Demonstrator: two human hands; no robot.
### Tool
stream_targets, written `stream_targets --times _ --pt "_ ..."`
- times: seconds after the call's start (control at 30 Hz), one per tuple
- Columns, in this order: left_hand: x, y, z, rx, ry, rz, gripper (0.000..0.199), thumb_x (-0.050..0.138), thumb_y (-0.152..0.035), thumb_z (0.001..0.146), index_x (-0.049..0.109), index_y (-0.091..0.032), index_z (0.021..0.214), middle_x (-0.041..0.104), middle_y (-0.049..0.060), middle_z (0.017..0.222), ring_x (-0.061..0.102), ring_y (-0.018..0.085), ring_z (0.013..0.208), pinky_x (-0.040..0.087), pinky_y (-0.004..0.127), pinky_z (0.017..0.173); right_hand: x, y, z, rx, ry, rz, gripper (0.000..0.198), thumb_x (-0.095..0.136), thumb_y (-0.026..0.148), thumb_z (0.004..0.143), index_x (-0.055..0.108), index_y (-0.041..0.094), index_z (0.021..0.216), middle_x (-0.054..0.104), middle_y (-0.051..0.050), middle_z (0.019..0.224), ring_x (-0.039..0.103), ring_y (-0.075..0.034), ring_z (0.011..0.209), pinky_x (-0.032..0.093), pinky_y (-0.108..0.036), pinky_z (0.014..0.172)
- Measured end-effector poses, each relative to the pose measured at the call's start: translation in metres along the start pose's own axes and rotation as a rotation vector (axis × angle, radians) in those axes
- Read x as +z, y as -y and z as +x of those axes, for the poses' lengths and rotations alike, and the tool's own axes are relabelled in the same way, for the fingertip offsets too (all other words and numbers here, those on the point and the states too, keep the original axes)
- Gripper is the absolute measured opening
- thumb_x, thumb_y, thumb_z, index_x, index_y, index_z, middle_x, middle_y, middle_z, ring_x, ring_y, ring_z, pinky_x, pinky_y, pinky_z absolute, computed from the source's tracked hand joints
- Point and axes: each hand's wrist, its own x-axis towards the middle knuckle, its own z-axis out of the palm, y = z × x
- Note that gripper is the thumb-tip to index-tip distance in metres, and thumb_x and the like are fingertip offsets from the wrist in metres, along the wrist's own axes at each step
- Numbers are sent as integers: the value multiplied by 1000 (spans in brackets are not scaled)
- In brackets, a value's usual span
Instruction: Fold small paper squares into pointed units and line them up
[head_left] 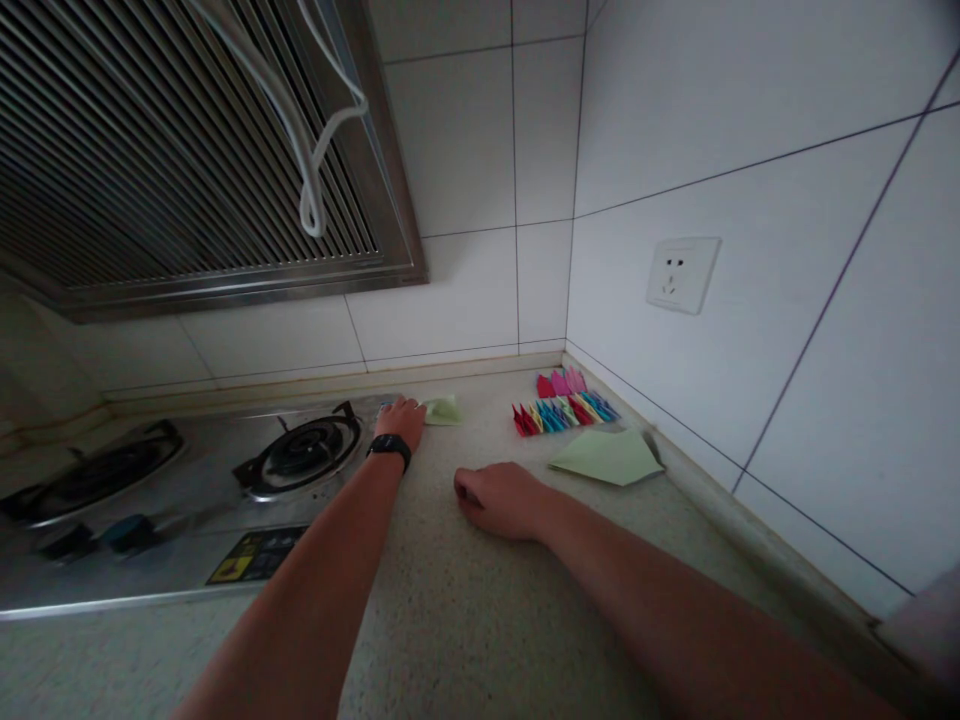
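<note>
At the right edge of the stove is my left hand [401, 420], with a dark watch on its wrist. Its fingers are bent at the left end of a small piece of light green paper [445, 410], and they partly hide the paper. My right hand [501, 498] rests curled on the speckled countertop [442, 620], with nothing visible in its closed fingers. Beyond it stands a row of small folded paper pieces [566, 412] in red, yellow and blue. Several pink and red ones [561, 382] sit behind. A larger light green folded paper [609, 455] lies right of my right hand.
A gas stove [187, 555] with two burners is on the left. Above it hangs a range hood [225, 290] with a dangling white cable [307, 170]. White tiled walls meet behind the paper pieces, and a socket [683, 274] is on the right wall.
</note>
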Motion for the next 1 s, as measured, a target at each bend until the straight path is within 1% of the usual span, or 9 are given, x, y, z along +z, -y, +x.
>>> stream_targets --times 0.13,0.27,0.43,0.53,0.67,0.77,0.83,0.93,1.0 --pt "2 0 -1 10 14 -44 32 37 -20 92 61 -20 113 65 13 113 53 26 112 37 41 95 -2 1 0 28 15 8 23 44 35 90 57 22 104 70 -7 90 65 -21 79 37 -27 63" --pt "7 2 -1 -44 33 -80 33 35 -28 93 61 -18 111 68 15 104 60 27 102 41 39 89 -4 2 -1 38 23 16 24 45 36 91 58 22 105 70 -7 92 65 -21 80 36 -27 62" --pt "13 6 0 -137 -6 -137 40 31 -29 95 45 -15 130 64 18 108 61 28 101 44 40 84 -3 0 0 41 18 36 23 45 36 91 59 22 103 70 -7 91 65 -21 81 34 -27 62" --pt "15 7 -2 -126 -25 -182 33 36 -28 94 54 -19 120 61 16 112 56 28 107 42 41 88 1 -3 2 29 10 44 23 46 36 91 59 23 104 70 -6 90 65 -20 79 33 -27 61" --pt "13 4 -8 -123 -62 -270 24 43 -28 91 62 -19 100 59 14 104 55 29 102 42 43 86 5 -7 2 -10 -34 54 21 48 35 89 62 24 101 71 -5 88 64 -19 76 31 -26 60" --pt "6 -7 -13 -121 -130 -372 18 47 -26 89 64 -19 94 56 12 103 54 27 101 41 42 88 5 -10 2 -20 -134 90 18 51 33 88 64 24 96 71 -3 86 63 -17 75 32 -26 61" --pt "-1 -19 -16 -110 -197 -458 16 49 -25 88 63 -20 92 54 11 105 52 25 103 40 40 91 4 -14 3 31 -245 137 16 52 30 87 65 23 93 70 -2 81 62 -16 73 32 -25 61" --pt "-16 -42 -26 -75 -288 -615 18 44 -27 91 60 -18 93 56 10 100 53 22 100 43 36 90 -1 -24 4 160 -491 256 13 51 27 87 63 22 90 67 -1 76 60 -14 68 35 -24 62" --pt "-27 -58 -40 -58 -311 -738 25 35 -30 95 56 -18 91 57 7 89 56 18 86 48 32 78 -4 -33 5 238 -675 354 13 48 27 88 60 20 89 65 -1 75 58 -14 67 37 -24 63"
